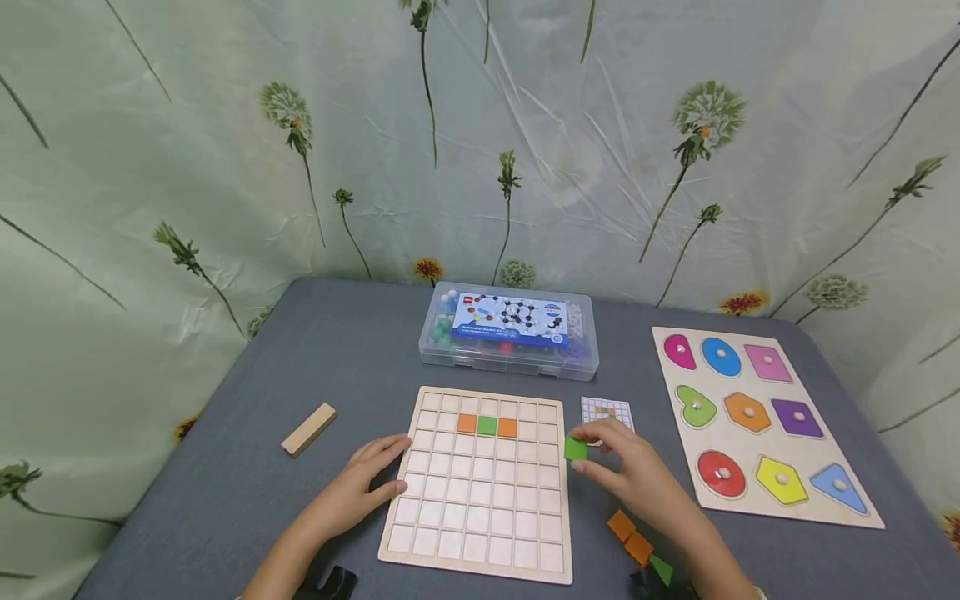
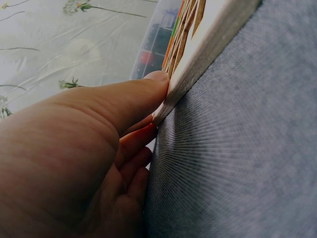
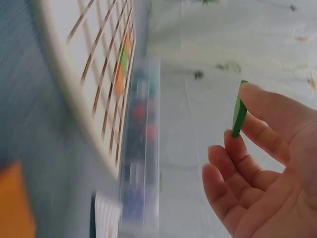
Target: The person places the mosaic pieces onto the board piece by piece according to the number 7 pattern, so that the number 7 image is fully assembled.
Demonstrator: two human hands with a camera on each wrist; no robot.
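A wooden grid board [image 1: 477, 569] lies flat, with two orange tiles [image 1: 467, 424] and a green tile [image 1: 487, 426] between them in one upper row. At its left edge rests my left hand [image 1: 358, 482], thumb and fingertips touching the rim; the left wrist view shows the thumb [image 2: 141, 96] against that edge. My right hand [image 1: 637, 471] pinches a green square tile [image 1: 575, 448] just past the board's right edge. In the right wrist view this tile [image 3: 239, 113] is seen edge-on, raised between thumb and fingers. A small pattern card [image 1: 609, 411] lies partly behind that hand.
Loose orange tiles [image 1: 621, 525] and a green piece [image 1: 661, 570] lie near my right forearm. A clear plastic kit box [image 1: 510, 363] stands behind the board. To the right is a shape puzzle [image 1: 757, 450]; to the left, a wooden block [image 1: 309, 429].
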